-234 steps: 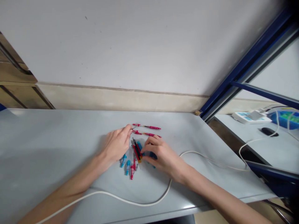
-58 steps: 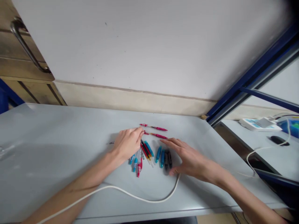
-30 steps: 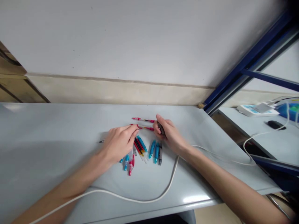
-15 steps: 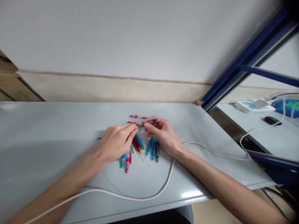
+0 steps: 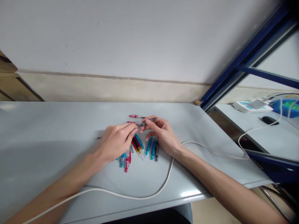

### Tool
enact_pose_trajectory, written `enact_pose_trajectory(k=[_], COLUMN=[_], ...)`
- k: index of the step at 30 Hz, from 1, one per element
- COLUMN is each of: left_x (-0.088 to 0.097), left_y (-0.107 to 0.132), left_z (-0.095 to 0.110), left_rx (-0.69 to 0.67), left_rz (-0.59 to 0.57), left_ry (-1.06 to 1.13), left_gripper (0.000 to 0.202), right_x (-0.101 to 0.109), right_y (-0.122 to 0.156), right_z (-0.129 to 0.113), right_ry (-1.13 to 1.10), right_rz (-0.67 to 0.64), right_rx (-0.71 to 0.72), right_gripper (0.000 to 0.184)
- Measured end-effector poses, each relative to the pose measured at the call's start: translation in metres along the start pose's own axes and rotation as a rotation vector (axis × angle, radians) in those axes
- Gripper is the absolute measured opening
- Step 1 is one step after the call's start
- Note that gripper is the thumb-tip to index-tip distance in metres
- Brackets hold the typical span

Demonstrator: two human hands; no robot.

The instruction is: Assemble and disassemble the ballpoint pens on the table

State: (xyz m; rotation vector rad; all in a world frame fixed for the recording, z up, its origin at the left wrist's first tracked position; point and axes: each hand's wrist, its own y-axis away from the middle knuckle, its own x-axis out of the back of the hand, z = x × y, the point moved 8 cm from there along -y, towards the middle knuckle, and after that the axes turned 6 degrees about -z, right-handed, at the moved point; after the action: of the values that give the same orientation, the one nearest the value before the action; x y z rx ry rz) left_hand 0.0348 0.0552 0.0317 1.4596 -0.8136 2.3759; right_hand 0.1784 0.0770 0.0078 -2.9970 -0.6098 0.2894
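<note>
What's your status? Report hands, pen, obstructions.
Left hand and right hand both pinching grey pen. Loose pen parts beneath. White cable near, not obstructing.

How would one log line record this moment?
left hand: pinches grey pen end | right hand: grips same pen | beneath: pile of pen parts | table: white cable

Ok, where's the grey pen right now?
The grey pen is at the centre of the head view, pinched in the right hand, its other end meeting the left hand, just above the pile of coloured pen parts and near the pink pen.
</note>
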Motion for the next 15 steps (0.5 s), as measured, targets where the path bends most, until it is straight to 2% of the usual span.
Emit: enact_pose_trajectory(k=[15], left_x=[-0.0007], left_y=[0.0003], left_z=[-0.0013], left_rx=[-0.031], left_rz=[0.035], left_ry=[0.01], left_gripper=[0.022], right_x=[0.0051], right_y=[0.0002], right_z=[0.0012], right_ry=[0.009], right_rz=[0.033], right_rx=[0.007], right_gripper=[0.029])
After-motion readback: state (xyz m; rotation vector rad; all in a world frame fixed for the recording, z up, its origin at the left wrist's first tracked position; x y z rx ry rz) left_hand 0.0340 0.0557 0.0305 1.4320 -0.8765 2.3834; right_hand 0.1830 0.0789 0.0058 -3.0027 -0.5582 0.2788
